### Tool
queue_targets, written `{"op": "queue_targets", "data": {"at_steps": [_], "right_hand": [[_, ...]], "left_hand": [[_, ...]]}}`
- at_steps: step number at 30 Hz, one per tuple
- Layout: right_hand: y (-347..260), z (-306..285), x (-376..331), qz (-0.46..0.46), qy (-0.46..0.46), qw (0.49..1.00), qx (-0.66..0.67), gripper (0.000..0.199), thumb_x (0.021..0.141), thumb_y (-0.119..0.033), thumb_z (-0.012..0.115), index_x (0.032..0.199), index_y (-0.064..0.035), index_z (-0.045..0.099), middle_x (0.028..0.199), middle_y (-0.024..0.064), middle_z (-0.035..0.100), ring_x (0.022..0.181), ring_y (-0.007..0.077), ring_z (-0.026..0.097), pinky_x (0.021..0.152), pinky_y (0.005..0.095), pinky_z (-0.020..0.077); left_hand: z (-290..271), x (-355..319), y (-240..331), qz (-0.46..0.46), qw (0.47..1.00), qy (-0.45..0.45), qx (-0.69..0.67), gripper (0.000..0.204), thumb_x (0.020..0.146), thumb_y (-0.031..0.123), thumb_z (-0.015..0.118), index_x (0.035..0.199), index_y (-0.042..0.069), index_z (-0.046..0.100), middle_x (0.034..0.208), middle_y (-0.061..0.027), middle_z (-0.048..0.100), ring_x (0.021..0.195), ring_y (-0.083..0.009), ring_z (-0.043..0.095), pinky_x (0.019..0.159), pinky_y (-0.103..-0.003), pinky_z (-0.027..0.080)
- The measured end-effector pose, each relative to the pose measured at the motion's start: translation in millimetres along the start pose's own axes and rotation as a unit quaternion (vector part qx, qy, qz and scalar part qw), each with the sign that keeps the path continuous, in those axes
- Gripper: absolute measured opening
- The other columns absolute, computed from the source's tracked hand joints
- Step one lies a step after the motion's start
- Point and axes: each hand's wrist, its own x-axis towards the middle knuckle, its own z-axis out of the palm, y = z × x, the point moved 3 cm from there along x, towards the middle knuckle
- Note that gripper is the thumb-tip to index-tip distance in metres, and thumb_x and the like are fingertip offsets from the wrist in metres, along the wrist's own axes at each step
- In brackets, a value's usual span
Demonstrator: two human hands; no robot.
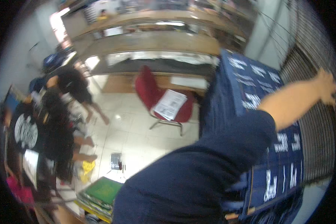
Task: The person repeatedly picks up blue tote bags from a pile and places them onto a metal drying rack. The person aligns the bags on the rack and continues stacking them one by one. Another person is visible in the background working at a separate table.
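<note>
My right arm, in a dark navy sleeve, stretches across the stack toward the far right. At its end my right hand (326, 87) is slightly blurred, fingers apart, with no held object visible. It is nearest to the ribbed metal shutter (313, 149); whether it touches the shutter I cannot tell. Beneath the arm stands a tall pile of dark blue denim pieces (261, 80) with white markings. A smeared patch of skin at the lower left edge may be my left hand (65, 215); its fingers cannot be made out.
A red chair (145, 87) holds printed papers (170, 104) on its seat. Long work tables (164, 42) stand behind it. People in dark clothes (58, 115) are at the left. A green-topped stack (102, 189) sits at the front, near a yellow bag (87, 170) on the tiled floor (138, 143).
</note>
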Motion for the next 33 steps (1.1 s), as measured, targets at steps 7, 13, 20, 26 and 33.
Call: {"op": "queue_targets", "data": {"at_steps": [7,13,20,26,33], "right_hand": [[32.2,-292.0,81.7,-0.136,0.296,0.834,0.445,0.048,0.093,-0.03,0.033,0.122,0.0083,0.036,0.112,0.0349,0.045,0.102,0.0419,0.053,0.073,0.0524,0.0526],[-19.5,-196.9,-6.3,-0.202,0.489,0.789,0.312,0.063,0.095,-0.044,0.026,0.114,0.0146,0.037,0.109,0.0279,0.052,0.074,0.0331,0.065,0.047,0.0346,0.0572],[-143.5,-329.9,-37.3,-0.575,0.531,0.543,-0.303,0.025,0.084,-0.013,0.045,0.092,0.0039,0.061,0.07,0.0104,0.061,0.056,0.0222,0.054,0.054,0.0339,0.0469],[-308.9,-193.3,-48.5,-0.465,0.196,0.861,-0.069,0.039,0.086,-0.023,0.048,0.116,0.002,0.053,0.111,0.0185,0.054,0.097,0.0248,0.055,0.082,0.0357,0.0458],[-310.0,129.4,-216.5,-0.365,-0.129,0.716,-0.581,0.049,0.087,-0.016,0.052,0.132,-0.002,0.039,0.123,0.0092,0.049,0.112,0.0187,0.045,0.095,0.0315,0.0344]], "left_hand": [[-59.0,-10.1,-134.3,0.314,0.927,0.041,0.203,0.041,0.092,0.022,0.033,0.128,0.008,0.047,0.134,-0.0173,0.04,0.126,-0.0307,0.035,0.105,-0.042,0.026],[-38.3,27.0,-144.6,0.11,0.99,0.001,0.09,0.054,0.096,0.045,0.029,0.134,0.007,0.038,0.136,-0.0157,0.038,0.125,-0.0292,0.034,0.106,-0.038,0.022],[-5.5,22.3,-86.8,0.325,0.943,0.048,0.05,0.037,0.097,0.021,0.032,0.128,0.009,0.048,0.139,-0.0132,0.035,0.128,-0.0307,0.03,0.108,-0.041,0.017],[-31.3,50.2,-88.4,0.304,0.908,0.135,0.253,0.044,0.093,0.038,0.034,0.132,0.017,0.041,0.138,-0.0136,0.034,0.121,-0.0343,0.035,0.102,-0.044,0.027],[-51.4,31.9,-134.6,0.045,0.99,0.032,0.126,0.087,0.078,0.069,0.043,0.143,0.023,0.008,0.141,-0.0155,0.025,0.129,-0.0358,0.025,0.102,-0.06,0.017]]}}
